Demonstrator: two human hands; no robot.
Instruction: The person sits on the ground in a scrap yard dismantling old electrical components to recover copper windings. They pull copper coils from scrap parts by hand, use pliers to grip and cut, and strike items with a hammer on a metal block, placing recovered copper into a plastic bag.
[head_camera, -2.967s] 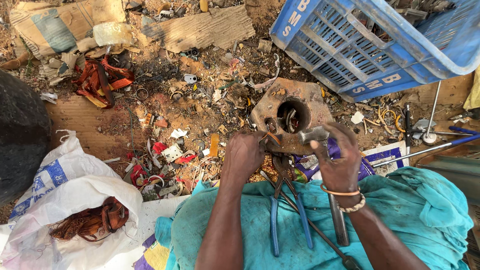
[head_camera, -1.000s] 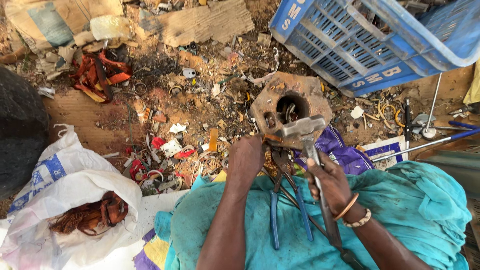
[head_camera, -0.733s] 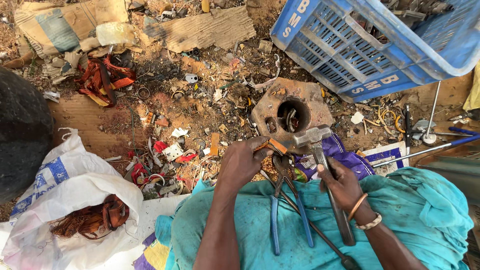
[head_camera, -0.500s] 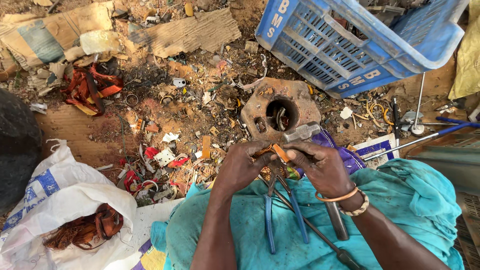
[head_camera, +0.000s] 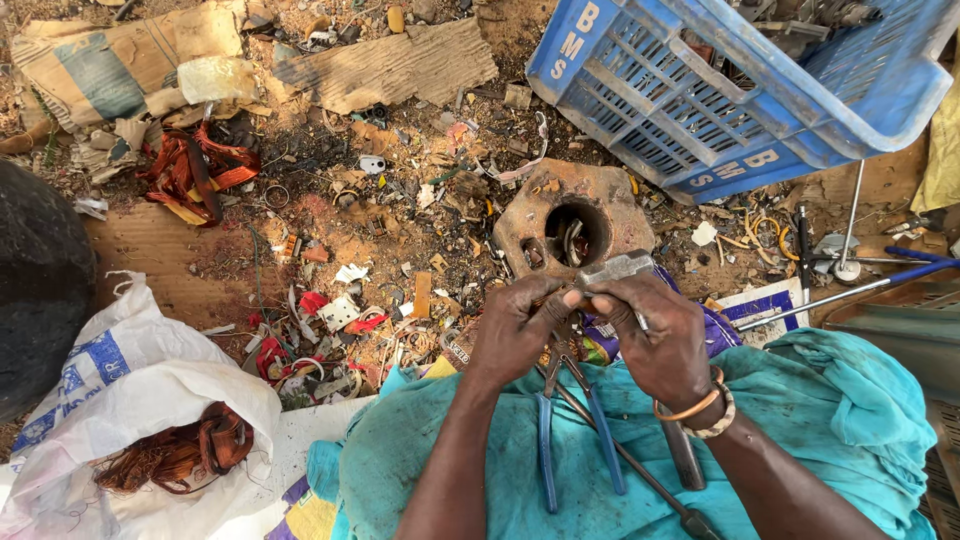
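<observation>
- Working over the lap, the left hand (head_camera: 515, 330) and the right hand (head_camera: 655, 335) meet fingertip to fingertip, both pinched together on a small piece (head_camera: 578, 297) held between them; it is too small and too covered to identify.
- The right hand also clamps a hammer (head_camera: 618, 268), whose grey metal head juts just beyond its fingers; the handle runs down under the palm toward the wrist.
- Just beyond both hands a rusty metal housing (head_camera: 572, 220) with a round bore lies on the littered ground (head_camera: 330, 210).
- Directly below the hands, blue-handled pliers (head_camera: 580, 430) rest on the teal cloth (head_camera: 800, 420) across the lap, beside a long rod.
- Judgement on technique: the pinch is best kept close to the piece's end, the wrists braced against the lap, and the hammer head turned away from the left fingers.
- Further right of the right hand, a blue plastic crate (head_camera: 720, 90) stands tilted; far to the left of the left hand, a white sack (head_camera: 130, 400) holds coiled copper wire (head_camera: 175, 455).
- Hidden or unclear: the piece's shape, the grip under the right palm, the bore's contents, and the crate's load, cut off at the frame edge.
</observation>
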